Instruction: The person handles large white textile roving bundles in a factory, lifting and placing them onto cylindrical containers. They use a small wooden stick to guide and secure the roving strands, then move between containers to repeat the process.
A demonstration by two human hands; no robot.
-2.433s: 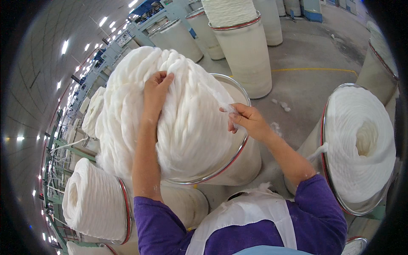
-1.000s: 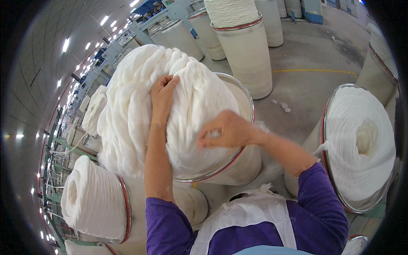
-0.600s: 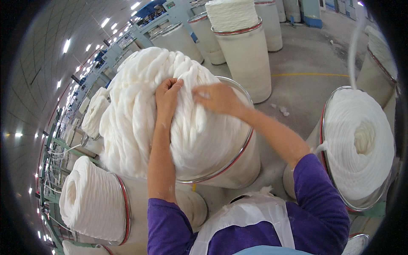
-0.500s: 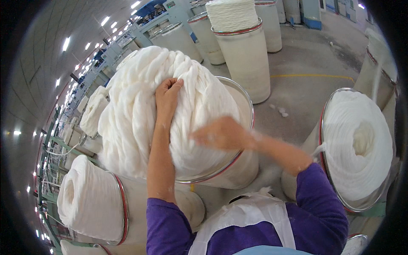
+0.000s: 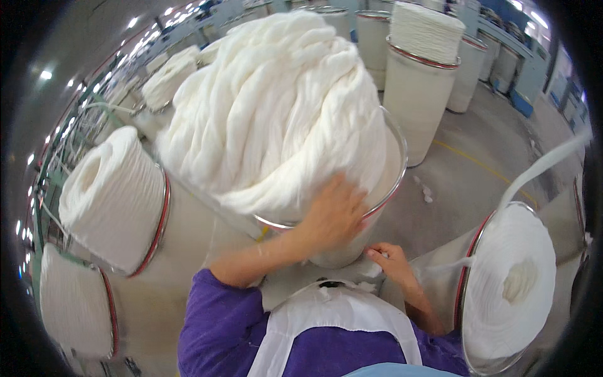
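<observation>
A big mound of loose white fibre sliver (image 5: 276,119) bulges over the metal rim of a tall cream can (image 5: 402,160) in front of me. My left hand (image 5: 336,210) lies on the mound's near lower side, by the rim, fingers stretched out and slightly blurred. Lower down, beside the can's base and in front of my white apron (image 5: 333,311), my right hand (image 5: 389,261) is closed with thumb and fingers together. A small white fibre tuft (image 5: 372,269) shows at its fingertips.
At right, a can holds coiled sliver (image 5: 509,289); a loose sliver strand (image 5: 540,166) rises above it. Two sliver-filled cans (image 5: 119,195) lean at left. Another full can (image 5: 421,88) stands behind. White fluff (image 5: 427,193) lies on the floor.
My left hand has come down from the top of the mound to its near side. My right hand has dropped from the mound's right side to near my apron. The view has shifted.
</observation>
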